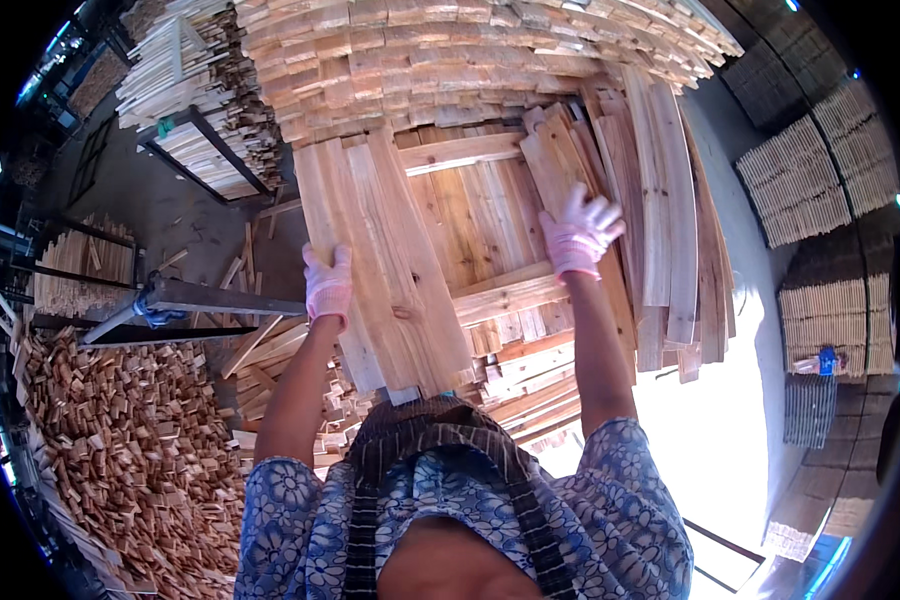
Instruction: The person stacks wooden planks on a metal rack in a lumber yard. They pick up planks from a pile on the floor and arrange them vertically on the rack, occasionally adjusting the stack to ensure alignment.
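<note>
My left hand (pixel 328 288), in a pink-and-white knit glove, grips the left edge of a bundle of long pale wooden planks (pixel 385 265) that reaches from my chest up toward a big stack of boards (pixel 470 55). In the same kind of glove, my right hand (pixel 580 235) rests with fingers spread on another plank (pixel 560 165) to the right of the bundle. Both arms are stretched forward, in blue flowered sleeves.
More planks lean at the right (pixel 670 210). A heap of short wood offcuts (pixel 120 450) lies at the lower left, beside a metal rack (pixel 205 298). Stacked slat bundles (pixel 820 170) stand at the far right. Another rack of slats (pixel 205 110) is at the upper left.
</note>
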A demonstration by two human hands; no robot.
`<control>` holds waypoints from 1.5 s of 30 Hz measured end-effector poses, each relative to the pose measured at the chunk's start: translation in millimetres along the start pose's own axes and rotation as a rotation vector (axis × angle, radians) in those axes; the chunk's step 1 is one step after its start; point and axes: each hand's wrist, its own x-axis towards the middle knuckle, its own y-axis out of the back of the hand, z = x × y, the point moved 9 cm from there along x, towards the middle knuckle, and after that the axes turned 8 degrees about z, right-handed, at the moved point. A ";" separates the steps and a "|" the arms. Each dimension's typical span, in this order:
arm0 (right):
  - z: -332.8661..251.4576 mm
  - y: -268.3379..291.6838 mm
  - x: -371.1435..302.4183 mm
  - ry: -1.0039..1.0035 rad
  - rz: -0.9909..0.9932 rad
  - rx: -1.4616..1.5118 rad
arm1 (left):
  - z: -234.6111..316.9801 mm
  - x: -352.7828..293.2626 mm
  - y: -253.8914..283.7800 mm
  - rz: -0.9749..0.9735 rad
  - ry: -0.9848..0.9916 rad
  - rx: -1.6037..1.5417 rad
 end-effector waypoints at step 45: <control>-125.0 -74.9 -84.3 0.010 -0.810 0.761 | 9.4 -4.6 8.7 -0.018 0.049 0.083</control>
